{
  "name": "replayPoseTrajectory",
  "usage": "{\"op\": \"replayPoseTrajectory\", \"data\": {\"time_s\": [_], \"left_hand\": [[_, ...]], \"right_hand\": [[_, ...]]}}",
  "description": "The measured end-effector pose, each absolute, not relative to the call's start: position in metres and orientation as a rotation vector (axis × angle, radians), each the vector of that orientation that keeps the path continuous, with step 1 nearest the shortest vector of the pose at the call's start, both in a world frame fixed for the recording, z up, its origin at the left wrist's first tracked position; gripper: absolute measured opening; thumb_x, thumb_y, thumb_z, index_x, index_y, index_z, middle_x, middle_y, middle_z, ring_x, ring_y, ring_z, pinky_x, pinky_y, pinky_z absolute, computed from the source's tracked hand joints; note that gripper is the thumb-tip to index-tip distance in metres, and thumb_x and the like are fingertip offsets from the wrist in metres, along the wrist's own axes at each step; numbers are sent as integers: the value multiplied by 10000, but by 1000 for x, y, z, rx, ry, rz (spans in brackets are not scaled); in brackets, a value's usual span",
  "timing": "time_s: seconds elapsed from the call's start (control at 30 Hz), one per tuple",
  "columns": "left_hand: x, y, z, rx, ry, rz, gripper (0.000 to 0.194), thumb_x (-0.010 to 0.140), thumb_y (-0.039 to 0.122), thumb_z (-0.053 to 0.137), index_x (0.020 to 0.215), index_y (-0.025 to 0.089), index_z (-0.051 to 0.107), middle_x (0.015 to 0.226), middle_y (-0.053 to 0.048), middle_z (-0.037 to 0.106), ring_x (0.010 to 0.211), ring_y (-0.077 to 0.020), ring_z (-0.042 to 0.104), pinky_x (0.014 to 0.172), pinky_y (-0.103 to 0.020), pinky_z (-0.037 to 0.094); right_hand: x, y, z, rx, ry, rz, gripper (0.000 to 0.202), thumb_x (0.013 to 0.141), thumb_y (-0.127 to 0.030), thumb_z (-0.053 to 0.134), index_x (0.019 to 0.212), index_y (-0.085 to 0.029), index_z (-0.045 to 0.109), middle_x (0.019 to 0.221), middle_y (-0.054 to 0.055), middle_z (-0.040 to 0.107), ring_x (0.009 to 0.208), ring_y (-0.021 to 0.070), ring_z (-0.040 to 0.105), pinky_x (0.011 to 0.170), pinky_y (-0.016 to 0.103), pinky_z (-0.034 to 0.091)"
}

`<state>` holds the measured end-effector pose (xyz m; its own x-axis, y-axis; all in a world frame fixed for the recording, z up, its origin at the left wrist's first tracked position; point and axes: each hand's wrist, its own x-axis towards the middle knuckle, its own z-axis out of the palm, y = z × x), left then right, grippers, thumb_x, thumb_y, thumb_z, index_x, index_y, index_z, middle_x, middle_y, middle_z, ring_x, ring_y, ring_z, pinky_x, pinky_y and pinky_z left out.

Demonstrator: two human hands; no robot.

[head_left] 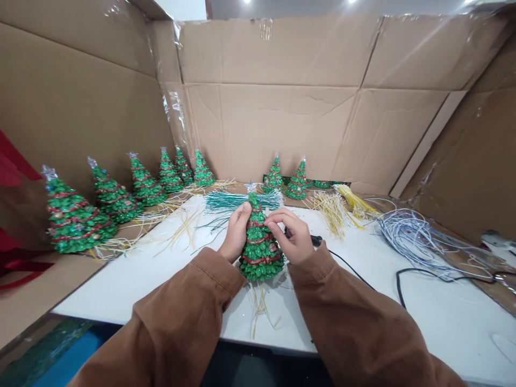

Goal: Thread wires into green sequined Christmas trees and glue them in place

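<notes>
A small green Christmas tree (pixel 261 248) with red garlands and a clear star on top stands upright before me, pale yellow wires trailing from its base. My left hand (pixel 237 230) is closed around its left side, thumb near the upper part. On the other side, my right hand (pixel 291 232) is closed in a pinch, thumb and forefinger meeting against the tree at a red garland. Whatever is between those fingertips is too small to make out. Behind the tree lies a bundle of green wires (pixel 226 201) with white ends.
Several finished-looking trees (pixel 74 217) line the left edge, with two more (pixel 297 181) at the back. To the right lie yellow wires (pixel 355 201), a tangled white-blue wire coil (pixel 407 239) and a black cable (pixel 399 290). Cardboard walls (pixel 274 118) enclose the white table (pixel 161 274).
</notes>
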<state>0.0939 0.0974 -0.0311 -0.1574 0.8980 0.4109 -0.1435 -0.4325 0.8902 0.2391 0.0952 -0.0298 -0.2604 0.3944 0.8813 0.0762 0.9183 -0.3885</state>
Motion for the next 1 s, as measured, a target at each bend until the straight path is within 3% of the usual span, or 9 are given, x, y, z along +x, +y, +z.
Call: {"op": "replayPoseTrajectory", "data": {"time_s": [0.2,0.33,0.6,0.83,1.0], "left_hand": [[94,97,-29,1328,882,1703,493,744,642,535,680,153,543,659,6,522,622,-107,470,562,-217,390],[93,97,-29,1274,859,1662,469,745,624,552,704,157,545,562,22,519,489,-98,464,491,-226,393],[71,102,-18,1328,845,1794,455,707,606,613,727,153,589,617,-15,618,578,-152,607,536,-254,481],[49,94,4,1196,706,1700,460,741,606,572,792,150,614,626,-28,633,583,-170,633,546,-279,514],[52,94,0,1205,774,1650,469,705,604,613,783,142,623,601,-25,630,597,-177,633,552,-279,513]], "right_hand": [[236,98,-33,-399,-1642,522,41,825,-227,584,824,-187,574,798,33,585,777,151,560,725,309,465],[242,110,-32,-544,-1408,673,178,729,-301,669,735,-185,535,706,-8,545,673,123,518,656,272,444],[263,137,-39,-875,-1399,549,233,687,-382,627,653,-152,629,613,20,616,571,138,527,573,280,442],[253,137,-49,-1104,-1732,448,228,815,-265,504,708,-140,661,681,59,672,639,162,592,629,276,460],[231,151,-47,-1349,-2024,323,190,854,-167,508,751,-93,649,928,183,668,962,237,580,861,342,420]]}}
